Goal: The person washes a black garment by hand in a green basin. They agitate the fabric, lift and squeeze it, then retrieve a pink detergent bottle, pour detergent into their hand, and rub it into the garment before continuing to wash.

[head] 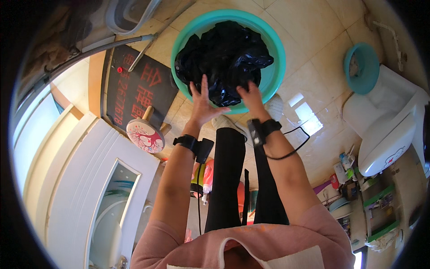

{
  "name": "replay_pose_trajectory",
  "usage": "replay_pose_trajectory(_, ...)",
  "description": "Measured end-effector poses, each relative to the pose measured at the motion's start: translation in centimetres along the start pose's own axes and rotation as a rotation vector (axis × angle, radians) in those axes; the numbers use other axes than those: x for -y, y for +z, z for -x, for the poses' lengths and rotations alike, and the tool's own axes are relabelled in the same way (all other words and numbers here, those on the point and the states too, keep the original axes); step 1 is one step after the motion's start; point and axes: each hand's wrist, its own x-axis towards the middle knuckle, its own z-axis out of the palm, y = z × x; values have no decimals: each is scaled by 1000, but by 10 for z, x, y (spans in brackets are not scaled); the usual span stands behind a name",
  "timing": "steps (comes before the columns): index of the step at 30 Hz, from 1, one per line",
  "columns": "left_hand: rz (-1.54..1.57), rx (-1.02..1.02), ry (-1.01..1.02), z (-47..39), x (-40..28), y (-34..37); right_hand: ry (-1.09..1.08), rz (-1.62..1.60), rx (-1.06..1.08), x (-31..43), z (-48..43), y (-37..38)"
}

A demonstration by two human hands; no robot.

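A turquoise plastic basin (pixel 277 79) stands on the tiled floor before me. Heaped inside it is a bundle of glossy black material (pixel 221 50); whether it is a garment or plastic sheeting cannot be told. My left hand (pixel 205 107) is at the near left rim with its fingers spread, the fingertips over the bundle's edge and nothing held. To its right, my right hand (pixel 252 98) reaches over the rim, its fingers bent against the black material. Part of those fingers is hidden, so a grip cannot be made out. Both wrists wear black strapped devices with cables.
Left of the basin are a dark mat (pixel 139 87) bearing red writing and a small round stool (pixel 146 135). A white door (pixel 84 188) stands at left. To the right, a smaller blue basin (pixel 362 82) sits by a white toilet (pixel 386 144); a cluttered shelf (pixel 379 196) is behind.
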Motion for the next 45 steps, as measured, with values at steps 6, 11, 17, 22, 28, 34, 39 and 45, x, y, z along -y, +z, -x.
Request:
replay_pose_trajectory(6, 15, -156, -15, -12, -15, 44, -520, 601, 102, 36, 52, 8)
replay_pose_trajectory(11, 6, -325, -114, -25, 2, 53, -638, 374, 149, 51, 54, -6)
replay_pose_trajectory(17, 784, -247, -423, -25, 0, 37, -252, 45, -605, -11, 29, -45)
replay_pose_trajectory(22, 1266, -221, -368, 5, -39, -5, 511, -505, -186, -67, 12, -49)
replay_pose_trajectory(28, 1376, -289, -570, 34, -78, -71, 454, -760, -69, -67, 28, -38)
replay_pose_trajectory(34, 1195, -204, -457, 104, -127, -132, -7, -370, 69, -65, 30, -41)
replay_pose_trajectory(39, 1415, -267, -503, 149, -170, -180, 295, -611, -30, -25, 52, -47)
replay_pose_trajectory(45, 1445, -353, -552, 180, -217, -219, 471, -592, -84, 39, 91, -75)
